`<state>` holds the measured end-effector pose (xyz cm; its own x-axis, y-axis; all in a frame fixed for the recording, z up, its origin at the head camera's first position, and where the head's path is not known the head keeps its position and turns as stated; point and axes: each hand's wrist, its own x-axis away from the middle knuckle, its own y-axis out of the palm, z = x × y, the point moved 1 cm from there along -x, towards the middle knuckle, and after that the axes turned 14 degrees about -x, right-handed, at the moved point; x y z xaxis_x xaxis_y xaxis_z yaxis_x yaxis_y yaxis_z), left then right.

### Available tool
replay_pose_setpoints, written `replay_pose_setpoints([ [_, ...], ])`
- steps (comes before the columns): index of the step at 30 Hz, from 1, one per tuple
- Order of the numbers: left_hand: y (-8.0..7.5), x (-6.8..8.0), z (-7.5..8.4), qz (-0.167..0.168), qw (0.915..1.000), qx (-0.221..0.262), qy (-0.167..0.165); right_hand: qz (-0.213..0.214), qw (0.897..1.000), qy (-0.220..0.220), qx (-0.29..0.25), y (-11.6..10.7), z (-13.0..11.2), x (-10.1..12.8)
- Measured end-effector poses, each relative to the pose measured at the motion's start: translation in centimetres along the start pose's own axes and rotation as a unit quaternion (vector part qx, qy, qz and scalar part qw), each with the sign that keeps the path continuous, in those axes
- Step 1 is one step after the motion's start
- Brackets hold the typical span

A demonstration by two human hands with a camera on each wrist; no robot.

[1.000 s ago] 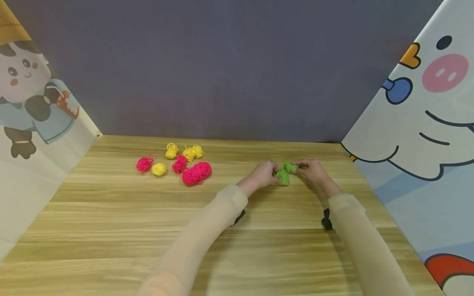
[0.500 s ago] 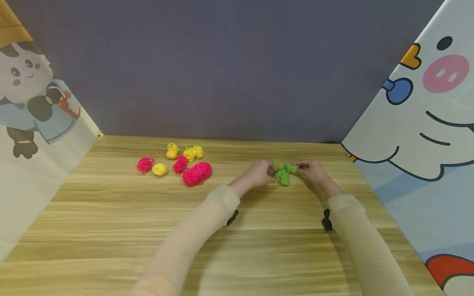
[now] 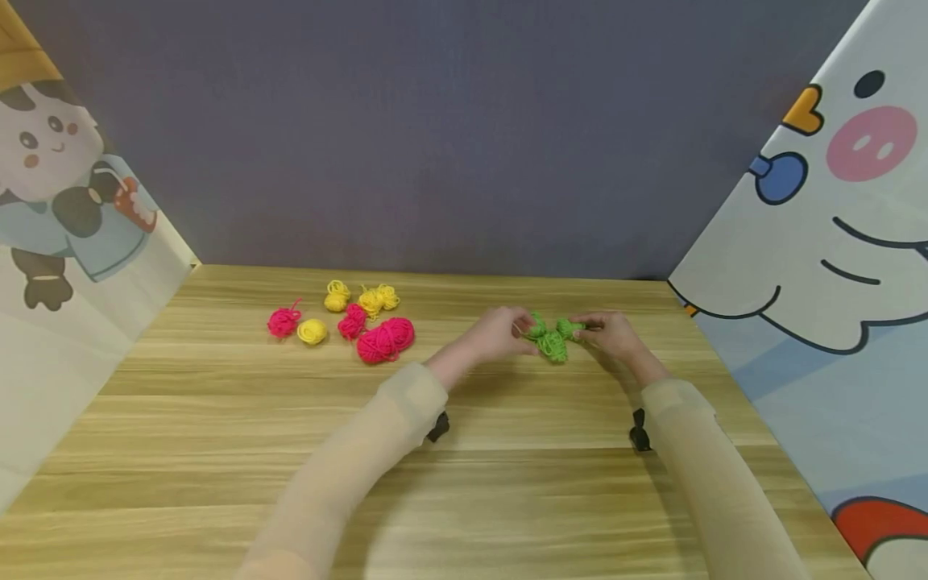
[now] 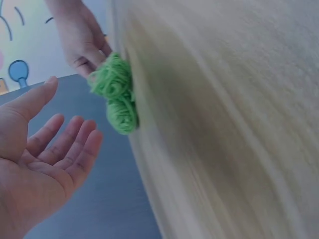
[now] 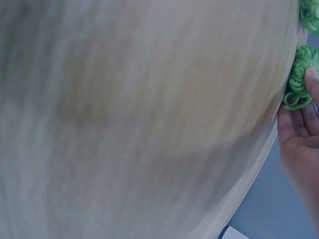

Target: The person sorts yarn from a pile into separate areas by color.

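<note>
Several small green yarn balls lie close together at the right of the table in the head view. My right hand (image 3: 615,333) pinches the rightmost green yarn ball (image 3: 568,329) between thumb and fingers; the right wrist view shows that green yarn ball (image 5: 300,74) under the thumb. Beside the front green yarn ball (image 3: 553,347) and the left green yarn ball (image 3: 537,325) is my left hand (image 3: 497,333). In the left wrist view the left hand (image 4: 47,164) has its fingers spread and its palm bare, apart from the green yarn.
To the left on the wooden table (image 3: 290,451) lie a large pink yarn skein (image 3: 386,341), smaller pink yarn balls (image 3: 283,322) and several yellow yarn balls (image 3: 312,331). A grey panel (image 3: 435,145) stands along the back, with printed panels at both sides.
My left hand has let go of the green yarn and drawn back to the left, uncovering the left green ball. The right hand has stayed in place.
</note>
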<state>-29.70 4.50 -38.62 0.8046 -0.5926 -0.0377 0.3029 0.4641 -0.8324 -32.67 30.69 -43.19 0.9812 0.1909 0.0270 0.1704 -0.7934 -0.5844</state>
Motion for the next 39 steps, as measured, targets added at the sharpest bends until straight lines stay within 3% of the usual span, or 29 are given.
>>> replay_pose_setpoints([
  [17, -3.1, 3.1, 0.0, 0.051, 0.9970, 0.035, 0.048, 0.003, 1.000, -0.012, -0.004, 0.1, -0.3, 0.2],
  [28, -5.0, 5.6, 0.0, 0.089, 0.9931, 0.065, 0.040, -0.003, 1.000, 0.003, -0.005, 0.1, -0.3, 0.1],
  [39, -6.6, 7.9, -1.7, 0.133, 0.9881, 0.064, 0.043, 0.001, 1.000, -0.002, 0.003, 0.0, -0.2, 0.1],
])
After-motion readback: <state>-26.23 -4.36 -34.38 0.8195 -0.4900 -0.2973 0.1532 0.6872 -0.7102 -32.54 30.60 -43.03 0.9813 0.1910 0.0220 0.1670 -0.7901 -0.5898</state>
